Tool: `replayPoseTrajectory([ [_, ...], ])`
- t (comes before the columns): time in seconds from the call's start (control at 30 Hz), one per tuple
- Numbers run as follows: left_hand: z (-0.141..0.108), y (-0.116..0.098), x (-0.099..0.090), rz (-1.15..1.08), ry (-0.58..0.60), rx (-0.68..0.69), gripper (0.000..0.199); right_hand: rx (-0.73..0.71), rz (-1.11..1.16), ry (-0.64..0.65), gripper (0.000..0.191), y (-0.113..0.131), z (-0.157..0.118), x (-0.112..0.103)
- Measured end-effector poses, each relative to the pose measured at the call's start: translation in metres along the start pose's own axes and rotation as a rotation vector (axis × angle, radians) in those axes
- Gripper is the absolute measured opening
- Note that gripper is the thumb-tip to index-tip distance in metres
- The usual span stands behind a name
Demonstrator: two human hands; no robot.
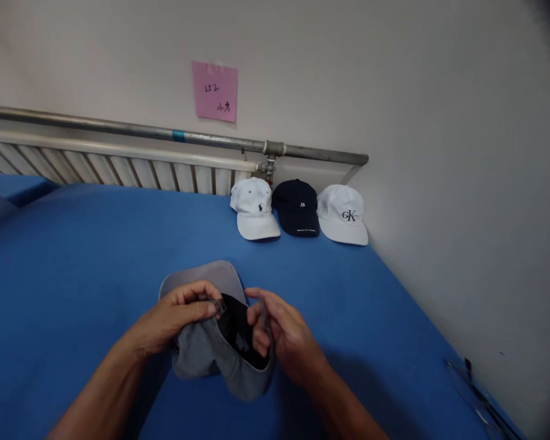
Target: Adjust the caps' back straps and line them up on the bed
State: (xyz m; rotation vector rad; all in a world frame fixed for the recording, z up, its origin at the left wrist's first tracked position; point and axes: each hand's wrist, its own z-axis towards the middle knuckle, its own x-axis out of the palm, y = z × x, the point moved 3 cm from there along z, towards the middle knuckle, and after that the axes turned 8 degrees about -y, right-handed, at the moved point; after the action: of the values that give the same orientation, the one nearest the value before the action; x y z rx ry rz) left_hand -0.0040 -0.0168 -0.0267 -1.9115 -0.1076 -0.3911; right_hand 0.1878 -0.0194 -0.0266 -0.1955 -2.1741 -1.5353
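My left hand [178, 315] and right hand [279, 330] are both pinched on the grey cap [211, 348], held upside down over the blue bed [73, 275] so the back strap faces me.

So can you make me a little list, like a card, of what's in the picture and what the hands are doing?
held thing: grey cap, upside down, dark lining showing
left hand: grip on the cap's back edge
right hand: fingers pinching the other side of the back opening
surface: blue sheet
caps in a row by the wall: white cap with small dark logo, dark navy cap, white cap with GK letters
on the wall: pink note, metal pipe
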Motion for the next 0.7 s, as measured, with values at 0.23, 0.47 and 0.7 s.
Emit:
replayPoseTrajectory([
  [0.23,0.001,0.003,0.004,-0.022,-0.042,-0.082,0.027,0.003,-0.205,0.149,0.021,0.002,-0.006,-0.001],
  [0.47,0.001,0.000,0.006,-0.081,-0.024,-0.056,0.021,0.054,-0.183,0.198,0.019,0.003,-0.008,-0.001],
  [0.7,0.001,0.005,0.013,-0.132,0.074,-0.054,0.015,0.039,0.008,0.023,0.020,-0.011,0.008,-0.004],
])
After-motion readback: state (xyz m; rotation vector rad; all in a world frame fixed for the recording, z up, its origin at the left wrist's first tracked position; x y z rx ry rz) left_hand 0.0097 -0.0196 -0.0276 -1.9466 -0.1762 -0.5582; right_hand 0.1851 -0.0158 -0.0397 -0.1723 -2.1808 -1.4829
